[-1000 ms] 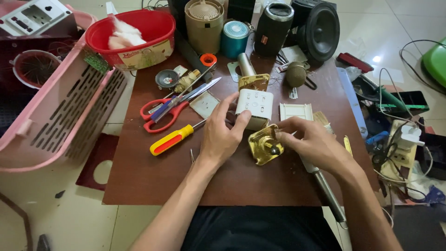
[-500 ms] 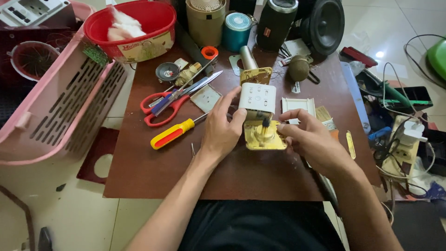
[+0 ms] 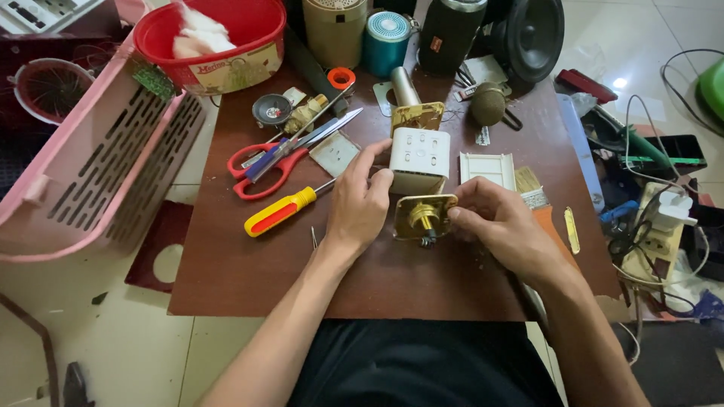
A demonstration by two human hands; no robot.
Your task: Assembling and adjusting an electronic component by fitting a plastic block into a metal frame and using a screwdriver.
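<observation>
Near the desk's (image 3: pixel 249 279) middle, the left hand (image 3: pixel 360 203) is gripping a white boxy device (image 3: pixel 419 158), fingers covering its lower left side. The right hand (image 3: pixel 494 226) is pinching a gold square plate (image 3: pixel 424 216); its right edge is hidden by fingertips.

My fingers frame a gold metal plate (image 3: pixel 424 216) below a white plastic box (image 3: pixel 419 158); red-handled scissors (image 3: pixel 265 167) and a yellow-and-red screwdriver (image 3: pixel 283 211) lie on the brown tabletop (image 3: pixel 249 271).

Two hands (image 3: pixel 362 203), one scissors (image 3: pixel 264 162), one screwdriver (image 3: pixel 280 212), three speakers (image 3: pixel 335 30).
</observation>
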